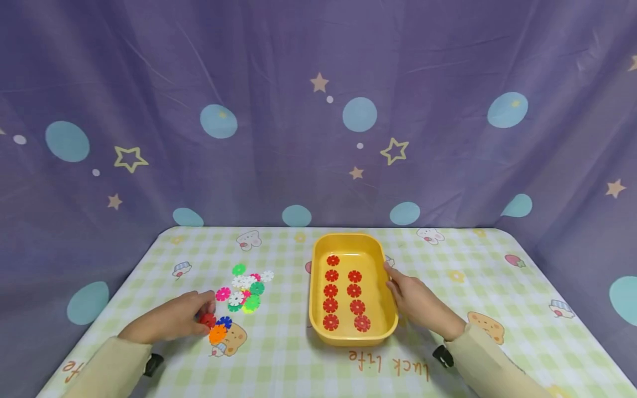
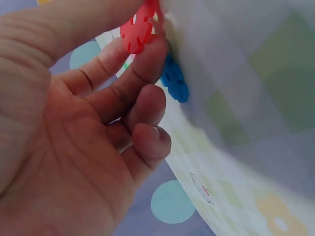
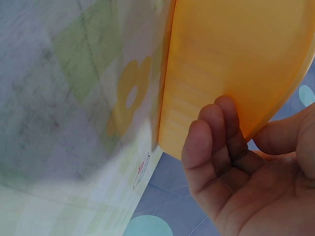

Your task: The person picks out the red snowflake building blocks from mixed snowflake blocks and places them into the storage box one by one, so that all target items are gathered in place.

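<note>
My left hand [image 1: 174, 318] pinches a red snowflake disc [image 2: 135, 35] between thumb and fingers, low over the left part of the table. Right beside it lie a blue snowflake disc [image 1: 224, 322] and an orange one [image 1: 217, 334]. On the right, my right hand [image 1: 418, 301] grips the side of a yellow tray [image 1: 392, 326], the thumb at its rim and the other fingers against the outer wall [image 3: 216, 64]. Inside the tray, red snowflake discs [image 1: 330, 289] lie flat in two columns, the left one longer.
Beyond the left hand lies a loose pile of white, pink, green and yellow snowflake discs [image 1: 254, 302], some overlapping. A green-and-white checked cloth [image 1: 278, 365] covers the table. A purple curtain [image 1: 278, 72] hangs behind its far edge.
</note>
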Demonstrator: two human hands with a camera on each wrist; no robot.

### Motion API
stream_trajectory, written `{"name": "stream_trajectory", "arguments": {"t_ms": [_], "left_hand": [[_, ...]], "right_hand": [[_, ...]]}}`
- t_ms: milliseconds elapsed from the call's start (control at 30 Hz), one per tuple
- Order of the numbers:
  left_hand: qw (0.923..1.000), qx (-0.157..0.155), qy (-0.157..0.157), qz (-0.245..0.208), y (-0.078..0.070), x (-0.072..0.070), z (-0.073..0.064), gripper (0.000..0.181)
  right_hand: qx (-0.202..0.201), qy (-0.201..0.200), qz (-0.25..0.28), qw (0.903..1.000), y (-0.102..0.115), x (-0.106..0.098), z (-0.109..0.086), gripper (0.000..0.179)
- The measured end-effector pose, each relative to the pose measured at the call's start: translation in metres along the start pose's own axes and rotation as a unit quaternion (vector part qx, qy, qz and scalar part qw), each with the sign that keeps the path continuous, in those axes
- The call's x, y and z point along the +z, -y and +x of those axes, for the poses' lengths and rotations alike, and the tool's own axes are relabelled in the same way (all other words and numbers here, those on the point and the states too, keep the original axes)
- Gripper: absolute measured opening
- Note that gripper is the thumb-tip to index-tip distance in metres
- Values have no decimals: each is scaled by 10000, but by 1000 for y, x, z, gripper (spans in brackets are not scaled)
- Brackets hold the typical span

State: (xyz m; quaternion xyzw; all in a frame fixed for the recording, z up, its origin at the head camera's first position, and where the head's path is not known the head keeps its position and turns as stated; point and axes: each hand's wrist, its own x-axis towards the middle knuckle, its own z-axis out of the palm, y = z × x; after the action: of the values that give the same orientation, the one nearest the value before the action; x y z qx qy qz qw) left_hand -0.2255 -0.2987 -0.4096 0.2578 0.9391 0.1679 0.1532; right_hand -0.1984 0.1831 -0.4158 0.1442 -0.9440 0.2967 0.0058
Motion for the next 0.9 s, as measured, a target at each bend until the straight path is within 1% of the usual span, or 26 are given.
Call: {"name": "stream_trajectory", "arguments": {"t_ms": [100,267,433,533,767,900], "left_hand": [[9999,117,17,-25,-1,-1,0,35],[9984,535,153,-109,-3,-2,1,33],[9986,500,156,81,-3,-1,0,31],[9983,558,126,150,-3,0,-2,29],[9971,737,123,129,-2,-1,-7,35],[9968,782,95,114,-1,-1,-9,33]], "right_hand": [[-25,-5,20,10000,-1,0,0,47],[-103,-48,-12,9999,-4,1,0,47],[-138,-53,-27,9999,-4,1,0,47],[-156,-67,-51,9998,-4,1,0,47],[-165,-65,-60,9998,-4,1,0,47],[-148,-61,-66,9998,-3,1,0,47]]}}
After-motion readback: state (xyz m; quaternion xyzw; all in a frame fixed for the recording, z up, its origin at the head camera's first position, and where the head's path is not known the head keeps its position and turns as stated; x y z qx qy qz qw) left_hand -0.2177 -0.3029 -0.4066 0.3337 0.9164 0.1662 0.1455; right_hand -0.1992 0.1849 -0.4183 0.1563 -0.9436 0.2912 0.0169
